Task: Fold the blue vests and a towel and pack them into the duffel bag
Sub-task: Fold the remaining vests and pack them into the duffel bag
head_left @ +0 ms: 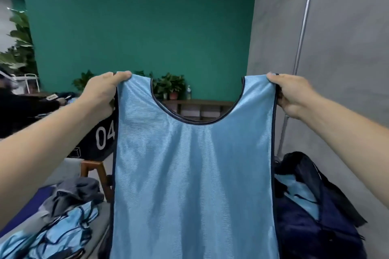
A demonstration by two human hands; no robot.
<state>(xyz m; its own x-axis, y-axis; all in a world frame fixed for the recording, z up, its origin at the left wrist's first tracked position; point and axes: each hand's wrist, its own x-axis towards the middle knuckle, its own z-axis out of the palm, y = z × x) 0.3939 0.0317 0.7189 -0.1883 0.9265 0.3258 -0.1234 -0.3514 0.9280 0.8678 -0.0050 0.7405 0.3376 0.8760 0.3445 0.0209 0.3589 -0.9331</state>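
A light blue vest (193, 174) with dark navy trim hangs spread out in front of me, held up at chest height. My left hand (103, 92) pinches its left shoulder strap and my right hand (292, 94) pinches the right strap. At the lower right sits the dark navy duffel bag (315, 223), open, with blue vest fabric showing inside. A heap of more blue vests (54, 231) lies at the lower left. A grey cloth (73, 193), perhaps the towel, lies crumpled behind that heap.
A black panel marked "04" (101, 139) and a wooden stool (99, 174) stand behind the vest on the left. A wooden shelf with potted plants (172, 86) runs along the green wall. A grey wall and metal pole (303, 27) rise on the right.
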